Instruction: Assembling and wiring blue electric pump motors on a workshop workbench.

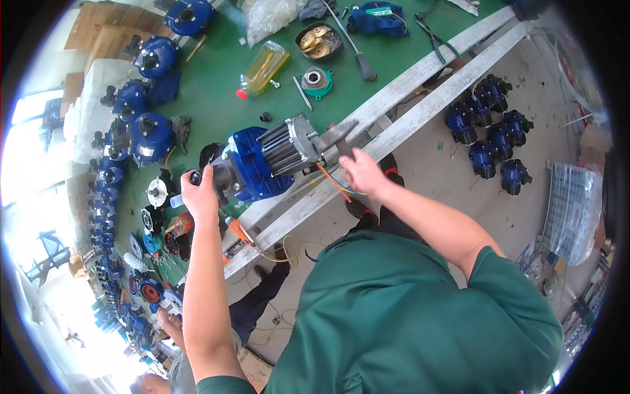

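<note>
Here, a big pump with a blue metal body and a grey ribbed motor [252, 164] lies on its side on the smooth green worktop [223, 85], close to the edge. The left hand [199, 189] has its fingers bent around the pump's dark round end, maybe to keep it from rolling. The right hand [364, 172] has its fingers curled tight on what looks like a hammer with a grey metal head [336, 136], close to the motor's flat end; I can't tell if they touch. Thin bendy orange, blue and yellow wires [336, 182] hang loose. A see-through bottle of yellow oil [266, 69] lies tipped over. Shiny gold-coloured discs [314, 49] sit in a dark bowl [338, 46], perhaps so none get lost.
</note>
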Demonstrator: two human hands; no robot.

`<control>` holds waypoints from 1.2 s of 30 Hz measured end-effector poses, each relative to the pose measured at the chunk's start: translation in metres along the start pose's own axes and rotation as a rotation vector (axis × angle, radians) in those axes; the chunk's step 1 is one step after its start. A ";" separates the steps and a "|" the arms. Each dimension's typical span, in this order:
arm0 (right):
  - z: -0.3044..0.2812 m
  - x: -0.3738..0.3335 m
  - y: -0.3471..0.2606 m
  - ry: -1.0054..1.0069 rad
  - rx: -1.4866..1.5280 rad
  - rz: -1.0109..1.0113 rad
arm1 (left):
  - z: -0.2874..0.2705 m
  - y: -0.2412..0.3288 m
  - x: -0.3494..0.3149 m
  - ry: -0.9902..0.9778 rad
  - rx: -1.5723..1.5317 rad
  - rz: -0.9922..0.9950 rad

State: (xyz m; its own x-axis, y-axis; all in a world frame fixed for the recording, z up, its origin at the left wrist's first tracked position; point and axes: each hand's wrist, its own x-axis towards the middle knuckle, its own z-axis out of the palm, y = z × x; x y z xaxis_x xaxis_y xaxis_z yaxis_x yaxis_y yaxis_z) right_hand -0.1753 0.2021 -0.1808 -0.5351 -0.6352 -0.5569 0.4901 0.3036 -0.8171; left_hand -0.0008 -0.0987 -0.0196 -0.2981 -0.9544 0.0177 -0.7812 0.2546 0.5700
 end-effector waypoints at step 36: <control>0.020 -0.033 -0.010 0.138 0.280 -0.052 | -0.005 0.003 -0.001 0.027 0.032 0.020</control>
State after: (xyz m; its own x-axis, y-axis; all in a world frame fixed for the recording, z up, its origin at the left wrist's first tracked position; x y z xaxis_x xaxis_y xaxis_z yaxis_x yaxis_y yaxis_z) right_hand -0.1488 0.2062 -0.1515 -0.6435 -0.5368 -0.5457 0.6195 0.0534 -0.7832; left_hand -0.0002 -0.0978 -0.0131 -0.2992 -0.9528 0.0508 -0.7924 0.2778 0.5430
